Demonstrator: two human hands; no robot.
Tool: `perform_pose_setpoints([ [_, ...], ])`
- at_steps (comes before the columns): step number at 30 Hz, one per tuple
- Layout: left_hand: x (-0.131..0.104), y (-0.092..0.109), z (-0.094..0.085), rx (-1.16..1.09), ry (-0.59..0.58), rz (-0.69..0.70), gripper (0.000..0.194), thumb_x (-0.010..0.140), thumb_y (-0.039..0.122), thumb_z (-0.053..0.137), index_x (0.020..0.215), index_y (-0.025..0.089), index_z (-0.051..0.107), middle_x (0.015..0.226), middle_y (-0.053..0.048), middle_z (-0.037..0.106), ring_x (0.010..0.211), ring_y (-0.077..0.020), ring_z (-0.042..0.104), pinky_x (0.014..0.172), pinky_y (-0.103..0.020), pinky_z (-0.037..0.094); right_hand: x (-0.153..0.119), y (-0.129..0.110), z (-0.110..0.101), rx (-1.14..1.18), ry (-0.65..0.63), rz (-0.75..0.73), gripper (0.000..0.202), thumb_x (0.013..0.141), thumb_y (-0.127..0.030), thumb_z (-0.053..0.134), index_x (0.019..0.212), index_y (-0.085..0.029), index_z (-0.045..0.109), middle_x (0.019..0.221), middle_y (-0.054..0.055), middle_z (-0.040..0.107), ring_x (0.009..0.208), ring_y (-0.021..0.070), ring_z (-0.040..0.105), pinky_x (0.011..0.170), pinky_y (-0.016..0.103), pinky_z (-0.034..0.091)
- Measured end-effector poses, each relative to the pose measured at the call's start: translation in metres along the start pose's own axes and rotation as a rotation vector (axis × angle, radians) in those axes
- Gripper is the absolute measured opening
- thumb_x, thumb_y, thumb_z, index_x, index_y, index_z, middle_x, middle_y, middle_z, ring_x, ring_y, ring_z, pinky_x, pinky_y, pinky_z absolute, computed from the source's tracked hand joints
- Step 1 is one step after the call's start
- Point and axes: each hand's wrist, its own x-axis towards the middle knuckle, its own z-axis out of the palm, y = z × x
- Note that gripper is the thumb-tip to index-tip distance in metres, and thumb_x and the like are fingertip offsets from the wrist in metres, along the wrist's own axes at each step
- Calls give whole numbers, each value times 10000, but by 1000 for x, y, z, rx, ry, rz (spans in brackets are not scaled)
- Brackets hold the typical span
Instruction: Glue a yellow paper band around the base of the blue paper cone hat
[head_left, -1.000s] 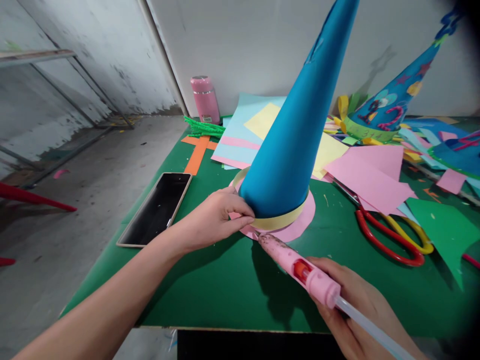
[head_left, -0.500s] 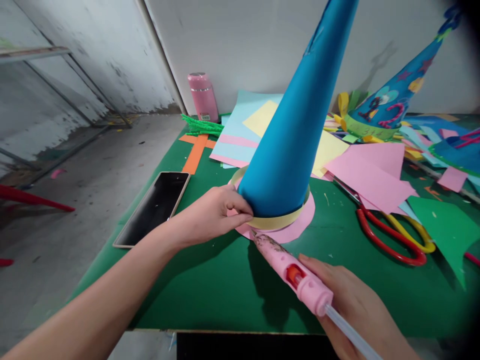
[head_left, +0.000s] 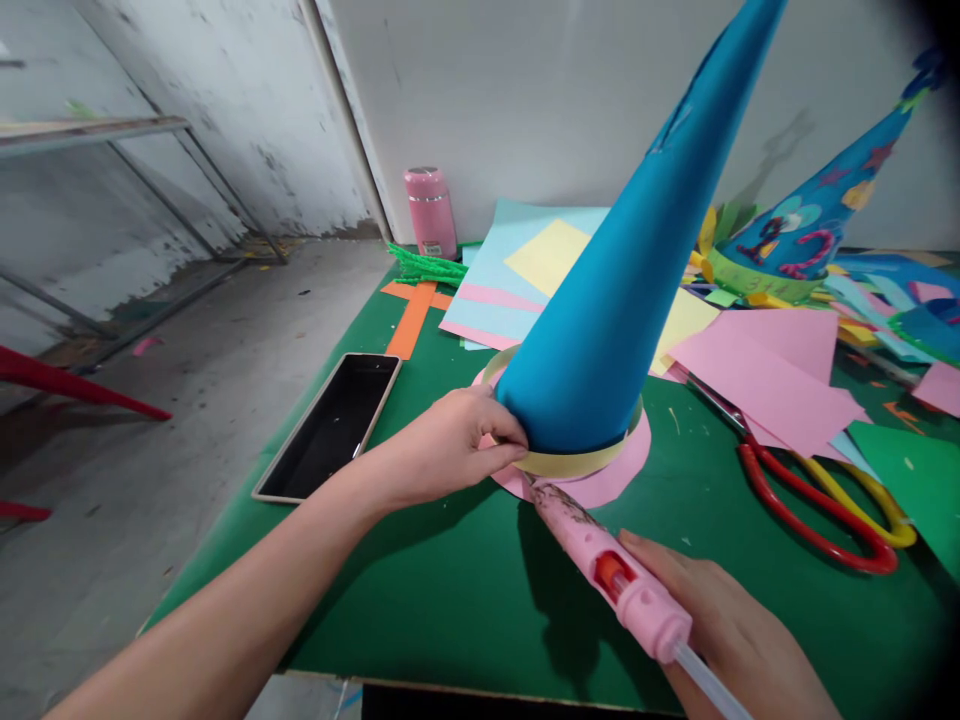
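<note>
**Blue cone [head_left: 592, 310], glue gun [head_left: 574, 535] at its foot**

Cone stands point-up on pink disc [head_left: 619, 478], yellow band [head_left: 574, 464] round its base, green table [head_left: 442, 610] beneath. Left hand [head_left: 450, 440]: thumb and fingertips pinched on the band's near-left edge. Right hand [head_left: 739, 625]: curled round the gun, fingers mostly hidden. Nozzle [head_left: 532, 483] at the disc, just below the pinch; contact hard to tell. 1 phone [head_left: 330, 425] lies left.

A pink flask [head_left: 431, 214] stands just behind green fuzzy stems [head_left: 426, 267], a phone [head_left: 331, 428] lying nearer.
</note>
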Motion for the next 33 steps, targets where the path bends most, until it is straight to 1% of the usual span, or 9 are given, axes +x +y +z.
perform_pose_setpoints([
  [7,-1,-1,1,-15,-7,14,198,763,118,482,772,171,673,751,-1,667,773,-141,554,668,-239,404,2,-1,2,-62,-7,-54,278,838,-165,317,1088,-156,439,798,61,687,634,128,654,500,177,506],
  [10,-2,1,0,-23,-8,1,199,765,116,477,772,165,670,752,-6,667,777,-144,556,666,-245,407,2,0,4,-40,-8,-38,290,842,-180,326,1107,-170,445,815,57,687,641,133,655,497,185,509],
  [16,-1,3,-1,-25,-1,-13,193,754,109,483,712,169,662,719,0,662,761,-141,543,681,-257,401,-4,6,6,14,-21,-37,382,805,-228,431,1186,-228,463,901,44,686,682,163,661,541,215,524],
  [20,-2,3,-1,-20,3,-4,189,757,119,487,703,172,660,705,5,659,762,-143,539,687,-260,400,2,2,6,-24,35,-36,320,849,-266,374,1141,-202,486,847,50,694,643,147,661,511,188,518],
  [22,-2,2,0,-25,0,-4,182,756,119,490,726,167,662,723,-1,663,764,-144,546,674,-257,404,6,-1,6,-41,37,-49,290,869,-281,335,1093,-194,498,823,45,697,622,138,660,491,176,513],
  [24,-2,1,0,-22,-2,-8,179,755,120,494,754,164,668,743,-8,666,777,-149,548,673,-258,407,7,0,6,-65,11,-64,279,878,-276,312,1071,-182,490,821,48,697,627,133,662,491,168,512],
  [27,-2,0,1,-7,-1,-8,179,759,130,495,756,162,671,750,-12,668,797,-155,540,701,-264,410,0,7,9,-107,-32,-97,298,869,-242,313,1119,-156,449,854,69,693,664,138,664,522,171,516],
  [30,-2,0,1,1,6,3,185,763,127,487,749,160,668,754,-11,667,789,-151,535,698,-260,410,-14,15,13,-133,-50,-136,388,843,-260,368,1215,-148,383,902,91,683,708,163,664,557,196,523],
  [33,-3,-1,1,9,14,13,185,757,117,484,752,161,664,756,-8,663,791,-150,530,675,-250,407,-23,16,15,-138,-57,-101,452,836,-260,379,1277,-176,325,934,84,676,745,183,660,576,222,525],
])
